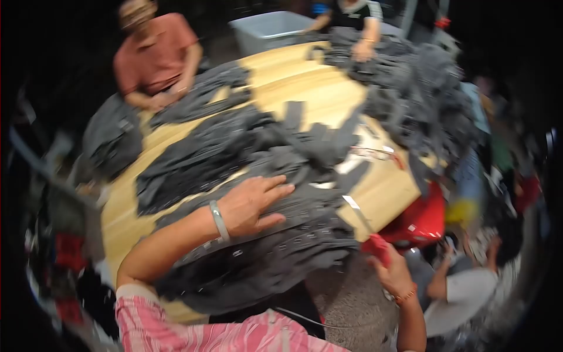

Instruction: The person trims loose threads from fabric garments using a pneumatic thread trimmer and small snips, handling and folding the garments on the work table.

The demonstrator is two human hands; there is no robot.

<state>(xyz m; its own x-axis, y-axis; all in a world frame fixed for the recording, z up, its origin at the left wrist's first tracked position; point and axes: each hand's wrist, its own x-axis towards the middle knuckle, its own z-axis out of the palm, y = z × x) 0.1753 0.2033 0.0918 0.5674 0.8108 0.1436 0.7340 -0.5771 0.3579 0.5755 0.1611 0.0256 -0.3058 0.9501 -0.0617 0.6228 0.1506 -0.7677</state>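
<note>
My left hand (253, 205), with a pale bangle at the wrist, lies with fingers spread on dark grey cloth (281, 249). Small light marks run in rows along that cloth, which looks like garments laid out in strips. Beyond the table's near right edge, my right hand (394, 273) is closed round a red-handled tool (378, 247). Its thin, shiny blade (356, 211) points up and left over the table; blur hides its exact kind. More dark cloth (199, 152) lies just past my left hand.
The wooden table (293, 73) carries a dark cloth heap (416, 94) at right. Two people sit or stand across it, near a grey tub (267, 32). A red stool-like object (419, 220) and another person (463, 290) are at right.
</note>
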